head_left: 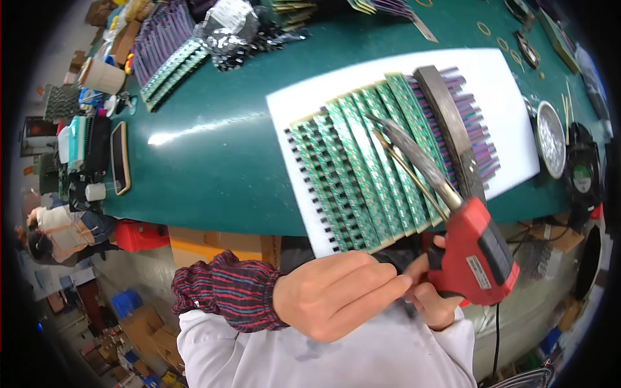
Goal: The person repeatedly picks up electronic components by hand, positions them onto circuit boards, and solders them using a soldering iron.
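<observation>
My right hand (435, 301) grips a red and black soldering gun (475, 252). Its grey, worn barrel and dark tip slant up and left over rows of green circuit board strips (381, 165), beside a thin brass-coloured tube. My left hand (339, 291), below a dark striped sleeve cuff, has its fingers closed right beside my right hand, near the gun's handle. Whatever the left fingers hold is hidden. The strips lie side by side on a white sheet (511, 84), black parts along their left end. A dark bar (446, 119) lies across the purple strips (475, 126).
A round metal dish (550, 139) and a black reel (582, 174) stand at the right. A phone (120, 158) lies on the green table (213, 174) at left. More board stacks (171, 71) and a shiny plastic bag (236, 35) lie at the back. A power cord (497, 336) hangs below the gun.
</observation>
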Demonstrator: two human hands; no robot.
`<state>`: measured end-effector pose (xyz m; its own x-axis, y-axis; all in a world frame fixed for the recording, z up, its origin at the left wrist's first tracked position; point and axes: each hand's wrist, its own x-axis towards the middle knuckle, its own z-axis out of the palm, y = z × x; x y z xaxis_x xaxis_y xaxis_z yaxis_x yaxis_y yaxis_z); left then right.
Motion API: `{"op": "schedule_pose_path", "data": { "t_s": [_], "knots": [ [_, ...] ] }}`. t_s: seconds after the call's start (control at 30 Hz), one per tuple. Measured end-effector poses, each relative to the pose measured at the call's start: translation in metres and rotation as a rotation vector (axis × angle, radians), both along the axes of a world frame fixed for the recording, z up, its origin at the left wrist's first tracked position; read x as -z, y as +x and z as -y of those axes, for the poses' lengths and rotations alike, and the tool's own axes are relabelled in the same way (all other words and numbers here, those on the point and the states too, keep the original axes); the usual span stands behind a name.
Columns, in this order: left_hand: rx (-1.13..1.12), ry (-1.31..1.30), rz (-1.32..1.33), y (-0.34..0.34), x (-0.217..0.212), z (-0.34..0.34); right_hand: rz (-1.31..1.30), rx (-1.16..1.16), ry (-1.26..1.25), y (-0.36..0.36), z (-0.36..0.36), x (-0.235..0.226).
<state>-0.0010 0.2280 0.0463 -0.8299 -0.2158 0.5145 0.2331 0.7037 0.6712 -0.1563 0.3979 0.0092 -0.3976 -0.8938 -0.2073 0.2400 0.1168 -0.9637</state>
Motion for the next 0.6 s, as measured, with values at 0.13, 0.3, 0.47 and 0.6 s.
{"op": "schedule_pose_path", "data": {
  "t_s": [0.13,0.3,0.47,0.6],
  "knots": [
    [-0.039,-0.107,-0.072,-0.014,0.011,-0.012,-0.081,0.005,-0.039,0.002,0.004,-0.002],
    [0.054,-0.117,-0.037,-0.012,0.012,-0.013,-0.120,-0.001,-0.059,0.004,0.002,0.000],
    [0.104,-0.099,-0.010,-0.007,0.014,-0.011,-0.158,-0.029,-0.077,0.008,-0.002,0.001],
    [0.095,-0.077,0.023,-0.003,0.010,-0.009,-0.200,-0.066,-0.102,0.007,-0.003,0.003]
  ]
}}
